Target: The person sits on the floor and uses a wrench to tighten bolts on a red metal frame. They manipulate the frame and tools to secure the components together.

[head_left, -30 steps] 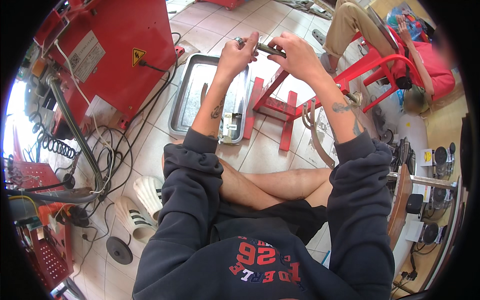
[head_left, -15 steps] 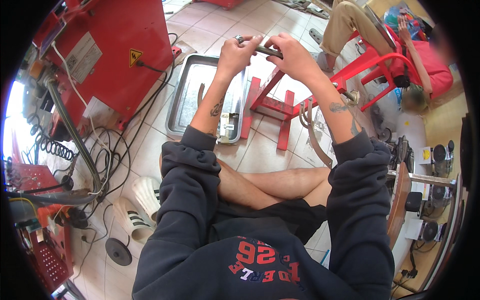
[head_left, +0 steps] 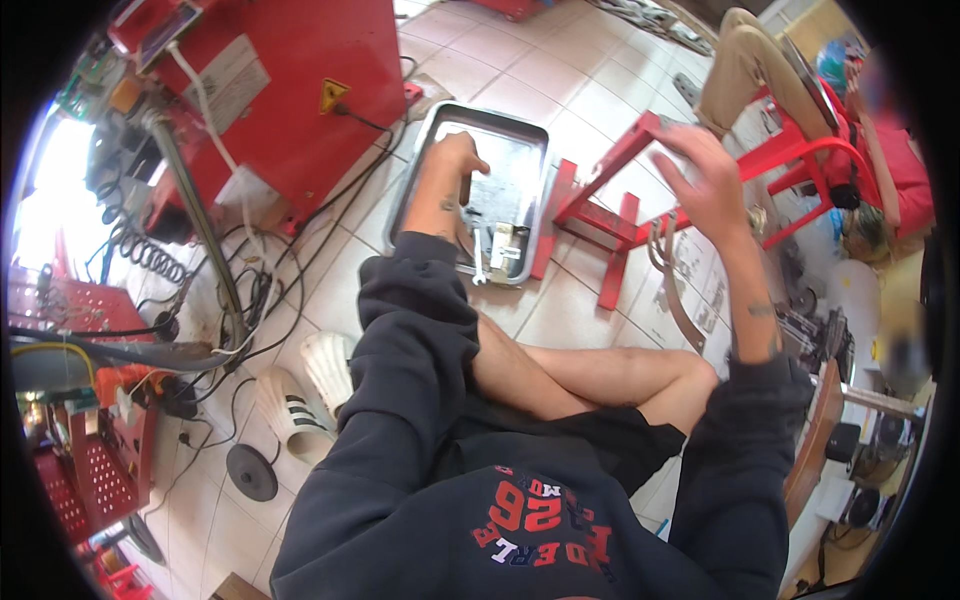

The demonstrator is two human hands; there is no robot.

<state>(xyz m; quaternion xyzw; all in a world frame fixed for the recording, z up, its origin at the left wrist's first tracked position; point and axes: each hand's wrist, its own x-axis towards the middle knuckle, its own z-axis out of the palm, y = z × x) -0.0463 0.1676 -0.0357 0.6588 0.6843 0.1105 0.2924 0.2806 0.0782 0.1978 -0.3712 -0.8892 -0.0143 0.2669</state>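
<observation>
My left hand (head_left: 450, 163) is over the left side of a metal tray (head_left: 545, 160), fingers curled downward. Whatever it holds is hidden beneath it. Just below the fingers, a dark curved metal strip (head_left: 465, 190) lies in the tray. A silver wrench (head_left: 480, 255) and a small boxy metal part (head_left: 510, 245) rest at the tray's near end. My right hand (head_left: 705, 180), slightly blurred, is raised over the right end of a red steel stand (head_left: 625, 150), with its fingers apart and nothing in them. The rod seen earlier does not show now.
A big red machine (head_left: 310, 90) stands at the left, with black cables on the tiles. White clogs (head_left: 295, 410) and a dark disc (head_left: 252, 472) lie left of my legs. A curved metal bar (head_left: 680, 305) leans near my knee. Another person (head_left: 770, 90) sits by a red chair (head_left: 835, 150).
My hands have parted from the metal rod they held together. The left went down over the tray; the right moved right and opened. The whole view has shifted.
</observation>
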